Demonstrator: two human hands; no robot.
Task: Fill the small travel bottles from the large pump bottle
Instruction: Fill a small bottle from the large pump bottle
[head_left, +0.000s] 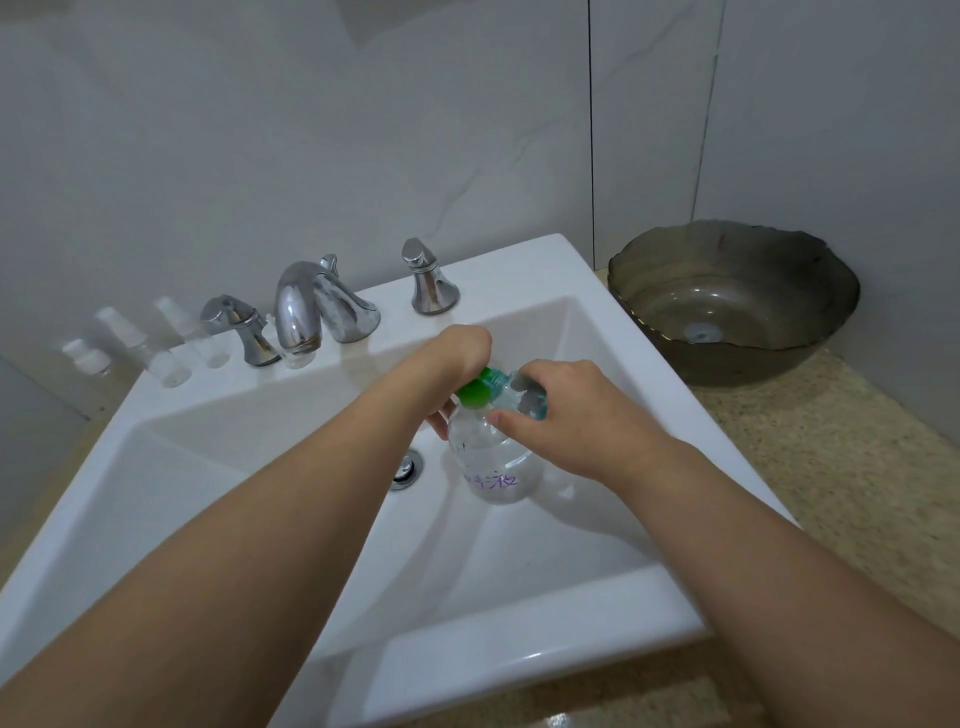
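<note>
Over the white sink basin (519, 551) I hold a large clear bottle (493, 467) with purple handwriting and a green pump collar (478, 389). My left hand (452, 358) curls round the green pump top from the far side. My right hand (566, 410) grips the bottle's shoulder and neck from the right. The pump's spout is hidden by my hands. Several small clear travel bottles (166, 358) with white caps stand on the sink ledge at the left, beside the left tap handle.
A chrome faucet (301, 306) with two handles (428, 280) sits at the back of the sink. The drain (408, 467) lies under the bottle's left side. A dark glass bowl (727, 306) stands on the speckled counter (831, 467) at the right.
</note>
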